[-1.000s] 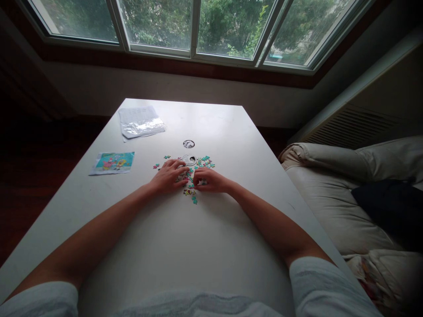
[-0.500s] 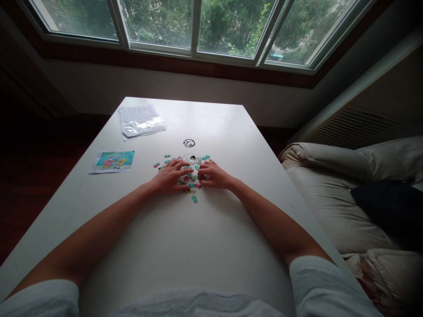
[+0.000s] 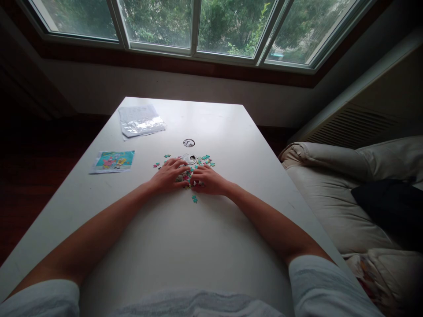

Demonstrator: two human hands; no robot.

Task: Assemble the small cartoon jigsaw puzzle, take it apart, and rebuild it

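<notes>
Jigsaw pieces (image 3: 186, 176) lie mid-frame between the loosely spread, open left hand (image 3: 168, 175) and the curled right hand (image 3: 210, 180), whose grip I cannot tell.

Home, I'd say, likely living room; can't tell room's exact use from my end. Wide sliding window (image 3: 193, 28) across top of frame, brown wood trim (image 3: 198, 67) below, greenery (image 3: 158, 22) outside. Pale padded sofa (image 3: 317, 193) at right, dark cloth or cushion (image 3: 388, 211) on it. Louvred panel (image 3: 353, 125) behind. Dark reddish floor (image 3: 49, 163) at left, wood by look. Plain white worktop (image 3: 198, 246) in centre carries cartoon picture (image 3: 117, 161) and small jigsaw pieces (image 3: 185, 175), household pastime stuff.
</notes>
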